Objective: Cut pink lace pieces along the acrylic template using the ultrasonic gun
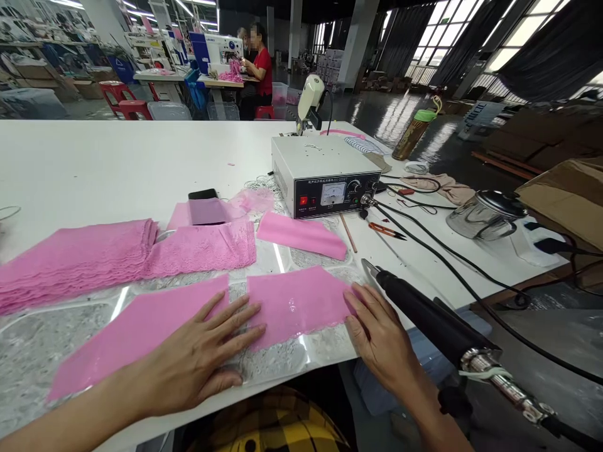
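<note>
Both hands lie flat near the front edge of the white bench [94,163]: the left hand [202,358] is released, fingers spread, palm down with its fingertips on the near left corner of a thin pink lace fabric piece [296,301], and the right hand [381,339], likewise released and flat, presses that piece's right edge. Neither grasps anything. The piece rests on a glossy clear sheet [282,358] over the bench, between a longer pink fabric strip [136,333] on the left and a black handheld cutting tool [433,320] lying just right of the right hand. Such lace looks light, limp and prone to sliding on the shiny sheet, so flat pressure or a pinch at an edge should suit it. Farther off sit a stack of pink lace [75,257] and a grey control box [325,176].
</note>
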